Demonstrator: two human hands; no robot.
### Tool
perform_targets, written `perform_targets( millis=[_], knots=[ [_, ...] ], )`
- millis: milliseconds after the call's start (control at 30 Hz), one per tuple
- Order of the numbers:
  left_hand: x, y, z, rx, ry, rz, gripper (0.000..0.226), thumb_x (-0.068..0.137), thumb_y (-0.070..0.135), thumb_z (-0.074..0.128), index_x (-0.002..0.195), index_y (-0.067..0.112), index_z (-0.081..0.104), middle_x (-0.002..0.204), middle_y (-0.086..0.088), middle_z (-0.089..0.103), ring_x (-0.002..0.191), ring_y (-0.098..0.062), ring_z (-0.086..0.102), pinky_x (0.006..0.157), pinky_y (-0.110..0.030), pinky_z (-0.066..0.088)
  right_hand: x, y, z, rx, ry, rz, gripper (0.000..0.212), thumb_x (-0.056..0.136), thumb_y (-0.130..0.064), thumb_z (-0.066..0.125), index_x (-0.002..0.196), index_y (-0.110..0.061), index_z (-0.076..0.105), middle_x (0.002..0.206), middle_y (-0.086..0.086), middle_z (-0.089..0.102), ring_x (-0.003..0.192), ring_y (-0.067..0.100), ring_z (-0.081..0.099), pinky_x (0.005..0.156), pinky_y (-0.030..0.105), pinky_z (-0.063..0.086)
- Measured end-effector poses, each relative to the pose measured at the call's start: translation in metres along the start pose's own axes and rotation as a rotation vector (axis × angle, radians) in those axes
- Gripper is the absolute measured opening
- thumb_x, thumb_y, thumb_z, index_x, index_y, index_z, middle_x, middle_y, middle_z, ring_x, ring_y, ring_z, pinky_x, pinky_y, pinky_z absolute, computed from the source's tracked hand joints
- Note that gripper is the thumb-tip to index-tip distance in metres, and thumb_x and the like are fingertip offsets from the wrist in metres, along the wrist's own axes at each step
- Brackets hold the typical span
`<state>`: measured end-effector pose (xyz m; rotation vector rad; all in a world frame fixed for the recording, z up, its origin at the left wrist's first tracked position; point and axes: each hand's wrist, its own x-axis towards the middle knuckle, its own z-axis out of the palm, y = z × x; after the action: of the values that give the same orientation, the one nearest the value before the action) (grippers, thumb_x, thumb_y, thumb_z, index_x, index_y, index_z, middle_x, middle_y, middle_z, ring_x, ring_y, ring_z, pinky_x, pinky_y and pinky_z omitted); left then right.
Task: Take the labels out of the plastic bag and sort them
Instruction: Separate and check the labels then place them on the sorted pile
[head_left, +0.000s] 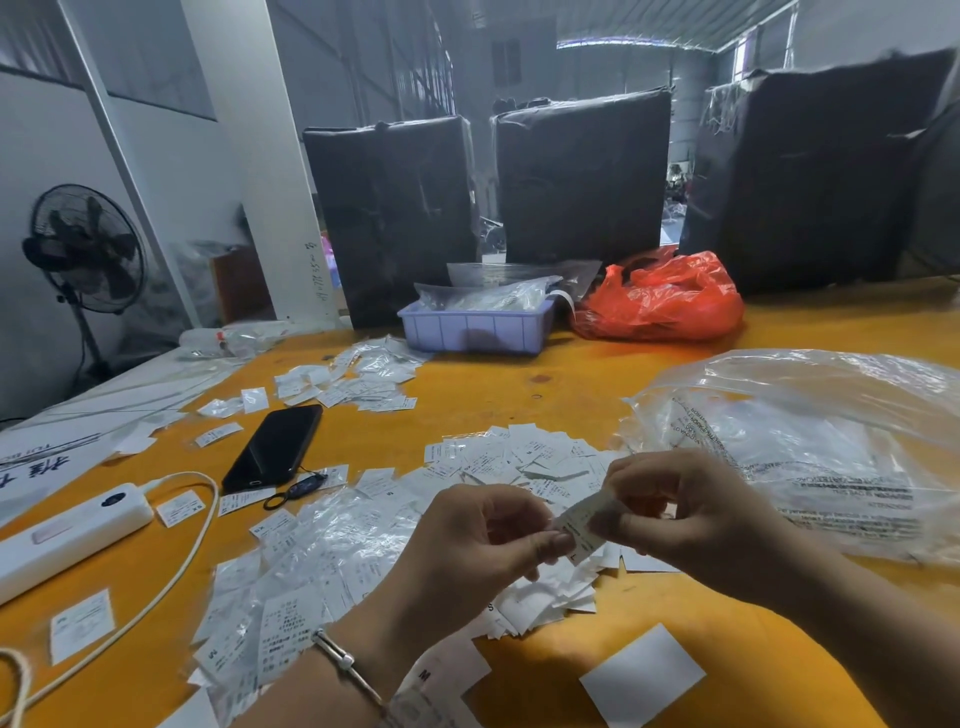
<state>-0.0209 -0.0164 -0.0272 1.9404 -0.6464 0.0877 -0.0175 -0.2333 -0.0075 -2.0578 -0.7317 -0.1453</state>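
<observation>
1. Both hands, left (470, 540) and right (691, 514), pinch one small label (584, 522) between them, above the loose label pile (524, 462).
2. The big plastic bag (810, 431) lies right of that pile on the surface (519, 384).
3. Sorting seems underway; next, read its size letter and drop it with matching labels.

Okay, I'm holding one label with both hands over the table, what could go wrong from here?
The left hand and right hand pinch one label above mixed piles; dropped, it could land in the wrong pile. The loose labels near the phone and cable might get swept off or mixed if either is moved.
</observation>
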Motion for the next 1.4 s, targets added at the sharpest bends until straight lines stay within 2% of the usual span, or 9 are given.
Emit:
perform_targets(
  millis=[200,400,500,600,700,900,1167,1267,1400],
  knots=[
    [0.000,0.001,0.001,-0.004,-0.005,-0.003,0.005,0.081,0.019,0.079,0.077,0.019,0.076,0.068,0.007,0.070,0.060,-0.005,0.064,0.058,-0.015,0.048,-0.001,0.000,0.005,-0.073,-0.015,0.000,0.039,0.082,-0.009,0.070,0.054,-0.032,0.056,0.057,-0.006,0.046,0.057,0.009,0.039,0.055,0.042,0.035],
    [-0.001,0.003,0.001,0.002,0.002,-0.026,0.010,0.084,0.017,0.077,0.077,0.025,0.075,0.067,0.009,0.070,0.061,-0.005,0.064,0.059,-0.015,0.048,-0.001,-0.004,0.011,-0.055,0.019,-0.037,0.011,0.080,-0.011,0.071,0.072,-0.017,0.067,0.067,-0.001,0.061,0.060,0.014,0.050,0.057,0.039,0.042],
    [0.000,0.003,0.001,-0.008,0.013,-0.051,0.011,0.084,0.018,0.076,0.079,0.027,0.074,0.069,0.009,0.071,0.062,-0.005,0.065,0.059,-0.014,0.048,-0.001,-0.005,0.010,0.144,0.169,-0.010,0.021,0.077,-0.001,0.075,0.086,-0.020,0.071,0.074,0.004,0.067,0.059,0.023,0.060,0.055,0.041,0.049],
    [0.000,0.003,0.000,-0.038,0.003,-0.086,0.007,0.083,0.013,0.078,0.082,0.020,0.076,0.074,0.003,0.074,0.063,-0.006,0.067,0.059,-0.014,0.049,-0.001,-0.002,0.010,0.219,0.249,0.002,0.031,0.073,0.008,0.076,0.081,-0.022,0.071,0.073,0.006,0.067,0.053,0.022,0.065,0.050,0.042,0.052],
    [0.000,0.003,0.000,-0.058,-0.035,-0.097,0.006,0.080,0.008,0.079,0.085,0.011,0.077,0.074,0.000,0.075,0.064,-0.008,0.068,0.062,-0.017,0.050,-0.001,-0.003,0.013,0.195,0.257,-0.021,0.029,0.072,0.005,0.078,0.079,-0.022,0.071,0.070,0.006,0.068,0.053,0.020,0.066,0.048,0.036,0.052],
    [0.002,0.004,-0.001,-0.227,-0.072,-0.155,0.017,0.079,-0.002,0.078,0.094,0.004,0.074,0.077,-0.003,0.074,0.068,-0.014,0.068,0.065,-0.021,0.052,-0.001,-0.003,0.014,0.213,0.306,-0.004,0.027,0.071,0.007,0.078,0.078,-0.018,0.073,0.069,0.007,0.069,0.051,0.021,0.066,0.044,0.042,0.049],
    [0.001,0.004,-0.002,-0.332,-0.062,-0.201,0.037,0.080,-0.012,0.072,0.115,-0.002,0.064,0.101,-0.020,0.074,0.097,-0.035,0.071,0.085,-0.039,0.059,-0.002,-0.003,0.011,0.219,0.288,0.018,0.021,0.074,0.006,0.076,0.079,-0.013,0.073,0.071,0.009,0.070,0.052,0.023,0.065,0.049,0.042,0.054],
    [0.001,0.003,-0.002,-0.309,-0.055,-0.204,0.037,0.080,-0.009,0.073,0.114,0.002,0.065,0.098,-0.016,0.075,0.095,-0.030,0.072,0.084,-0.037,0.059,-0.002,-0.004,0.012,0.184,0.233,-0.002,0.017,0.075,0.002,0.076,0.081,-0.013,0.074,0.069,0.008,0.069,0.053,0.020,0.064,0.048,0.034,0.053],
    [0.000,0.001,-0.003,-0.285,-0.020,-0.196,0.036,0.079,-0.002,0.077,0.111,0.012,0.069,0.092,-0.014,0.076,0.088,-0.029,0.073,0.078,-0.034,0.059,-0.002,-0.003,0.013,0.221,0.170,0.007,0.014,0.076,-0.001,0.076,0.083,-0.012,0.073,0.069,0.009,0.069,0.054,0.022,0.065,0.051,0.038,0.053]
  ],
)
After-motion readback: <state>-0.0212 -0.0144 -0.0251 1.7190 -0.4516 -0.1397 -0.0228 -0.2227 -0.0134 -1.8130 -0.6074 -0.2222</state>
